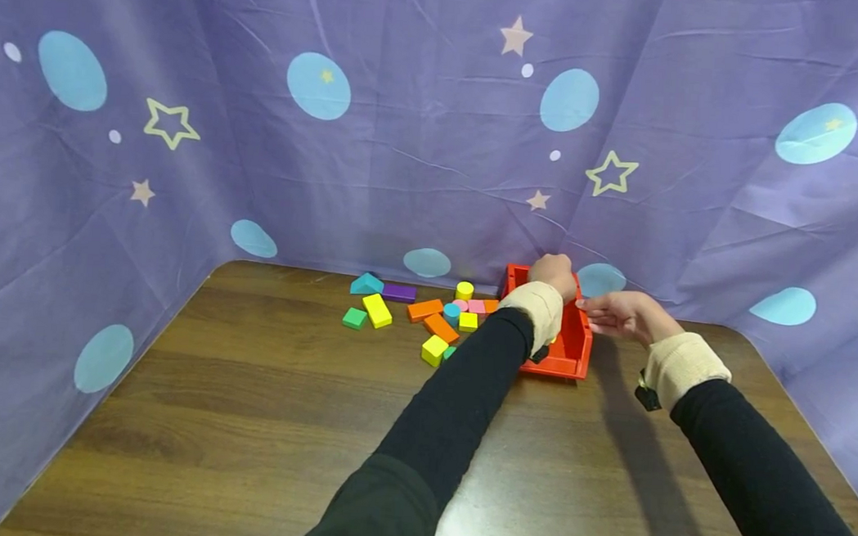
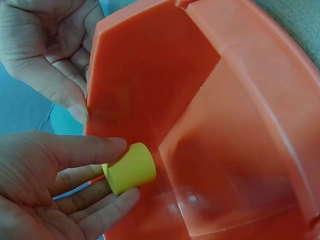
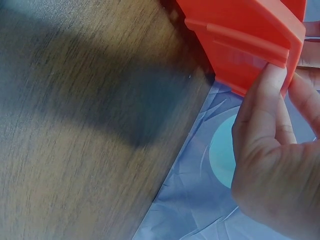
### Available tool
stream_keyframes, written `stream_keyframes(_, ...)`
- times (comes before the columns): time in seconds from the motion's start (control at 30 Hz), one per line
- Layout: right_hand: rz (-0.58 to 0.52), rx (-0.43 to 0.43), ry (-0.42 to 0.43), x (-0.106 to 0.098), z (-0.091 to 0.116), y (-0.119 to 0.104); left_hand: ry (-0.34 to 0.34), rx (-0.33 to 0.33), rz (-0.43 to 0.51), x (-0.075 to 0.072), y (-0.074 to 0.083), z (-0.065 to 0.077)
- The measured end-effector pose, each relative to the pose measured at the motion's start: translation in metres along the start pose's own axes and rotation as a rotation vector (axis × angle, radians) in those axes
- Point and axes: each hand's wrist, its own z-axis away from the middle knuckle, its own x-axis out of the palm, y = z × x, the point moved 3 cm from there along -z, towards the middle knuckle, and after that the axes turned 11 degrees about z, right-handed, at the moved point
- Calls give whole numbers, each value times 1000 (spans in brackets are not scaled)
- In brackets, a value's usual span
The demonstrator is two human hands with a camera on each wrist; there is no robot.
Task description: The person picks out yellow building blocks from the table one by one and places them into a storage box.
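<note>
A red plastic bin [image 1: 574, 355] stands near the back of the wooden table. Inside it, my left hand [image 1: 554, 276] pinches a yellow cylinder block [image 2: 132, 169] between thumb and fingers, as the left wrist view shows. At the bin's right side, my right hand [image 1: 628, 315] grips the edge of the wall, thumb on one face and fingers on the other. The right wrist view shows this hand [image 3: 280, 165] at the corner of the red wall [image 3: 240, 45]. In the head view the yellow cylinder in my left hand is hidden.
Left of the bin lie several loose blocks: a purple block [image 1: 399, 293], a blue triangle [image 1: 366, 284], a green block [image 1: 355, 318], a yellow cube [image 1: 435, 350], an orange block [image 1: 441, 328] and another yellow cylinder [image 1: 464, 291]. A purple patterned cloth [image 1: 420, 169] hangs behind the table [image 1: 243, 421].
</note>
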Motion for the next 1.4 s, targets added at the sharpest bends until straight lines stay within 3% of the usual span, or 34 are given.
stream_keyframes(0.93, 11, 24, 39, 0, -1, 0, 9, -35, 24, 17, -6, -4)
stream_keyframes(1.4, -14, 20, 29, 2, 2, 0, 21, -3, -7, 21, -6, 4)
